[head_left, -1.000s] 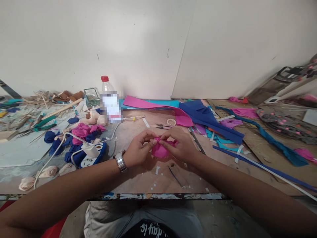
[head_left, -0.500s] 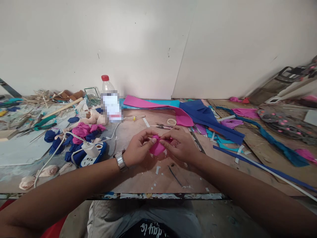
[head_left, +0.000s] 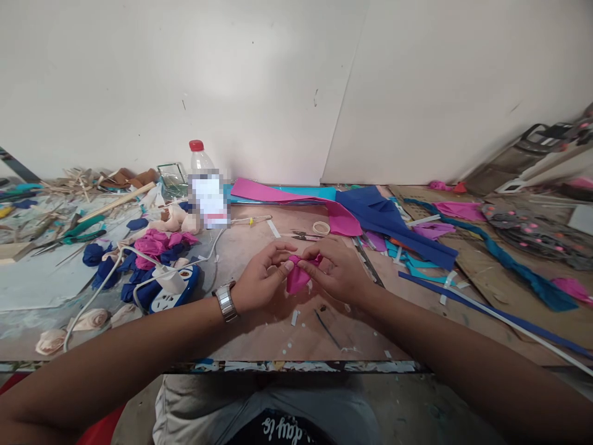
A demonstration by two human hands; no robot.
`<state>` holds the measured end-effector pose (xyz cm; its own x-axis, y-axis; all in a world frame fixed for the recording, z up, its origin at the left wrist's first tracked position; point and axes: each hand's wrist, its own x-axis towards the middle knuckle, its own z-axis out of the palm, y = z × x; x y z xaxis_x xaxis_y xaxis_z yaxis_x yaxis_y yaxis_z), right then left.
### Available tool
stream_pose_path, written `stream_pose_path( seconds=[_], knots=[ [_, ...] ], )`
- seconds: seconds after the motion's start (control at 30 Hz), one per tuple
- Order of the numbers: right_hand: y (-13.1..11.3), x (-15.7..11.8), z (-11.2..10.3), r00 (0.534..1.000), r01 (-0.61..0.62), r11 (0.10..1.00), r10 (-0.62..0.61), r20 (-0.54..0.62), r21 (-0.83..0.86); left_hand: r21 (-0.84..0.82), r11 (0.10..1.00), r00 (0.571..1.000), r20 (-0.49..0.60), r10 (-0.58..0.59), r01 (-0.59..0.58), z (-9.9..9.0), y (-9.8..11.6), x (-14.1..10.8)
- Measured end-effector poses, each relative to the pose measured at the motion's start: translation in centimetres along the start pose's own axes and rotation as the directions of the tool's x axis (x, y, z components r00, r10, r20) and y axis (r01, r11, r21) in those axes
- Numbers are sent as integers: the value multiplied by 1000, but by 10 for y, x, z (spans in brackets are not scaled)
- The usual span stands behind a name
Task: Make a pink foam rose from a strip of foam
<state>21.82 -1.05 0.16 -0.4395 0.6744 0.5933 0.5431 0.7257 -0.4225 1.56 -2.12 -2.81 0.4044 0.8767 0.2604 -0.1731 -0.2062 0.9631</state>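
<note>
A small piece of pink crepe paper (head_left: 298, 279) is pinched between both hands above the middle of the table, its loose end hanging down. My left hand (head_left: 266, 276), with a metal watch on the wrist, grips its left side between thumb and fingers. From the right, my right hand (head_left: 337, 270) holds the gathered top edge the same way. The fingers partly hide the paper. Behind the hands lie a tape ring (head_left: 321, 228) and small scissors (head_left: 306, 237). A long pink strip (head_left: 287, 195) rests further back.
Left of the hands are a blue-and-white power strip (head_left: 178, 290) with a cable, pink and blue paper flowers (head_left: 157, 244), green-handled pliers (head_left: 86, 230) and a red-capped bottle (head_left: 201, 157). Blue paper (head_left: 377, 213) and a white stick (head_left: 504, 320) lie to the right.
The hanging part of the pink paper has turned and narrowed between the fingers. My left fingers have shifted slightly; both hands stay in nearly the same place.
</note>
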Motion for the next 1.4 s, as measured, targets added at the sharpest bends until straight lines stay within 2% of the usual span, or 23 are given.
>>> stream_pose_path(
  seconds=[0.23, 0.53, 0.63, 0.77, 1.07, 1.4],
  knots=[
    [2, -1, 1, 998, 22, 1000, -22, 63, -1, 126, 985, 992, 69, 108, -116, 0, 0, -1],
    [6, -2, 5, 988, 135, 991, -135, 75, 7, 143, 982, 986, 129, 109, -127, 1, 2, -4],
    [5, -1, 4, 986, 146, 989, -145, 77, -6, 238, 958, 985, 101, 141, -162, 0, 1, -3],
    [6, -2, 5, 988, 140, 990, -139, 66, -11, 331, 931, 987, 10, 160, -154, -2, 0, -2],
    [10, -2, 3, 991, 109, 994, -108, 84, -11, 175, 983, 998, -12, 57, -54, -1, -1, -1],
    [3, -2, 0, 992, 112, 994, -113, 61, 13, 106, 993, 998, 8, 57, -58, -1, 0, -1]
  ],
)
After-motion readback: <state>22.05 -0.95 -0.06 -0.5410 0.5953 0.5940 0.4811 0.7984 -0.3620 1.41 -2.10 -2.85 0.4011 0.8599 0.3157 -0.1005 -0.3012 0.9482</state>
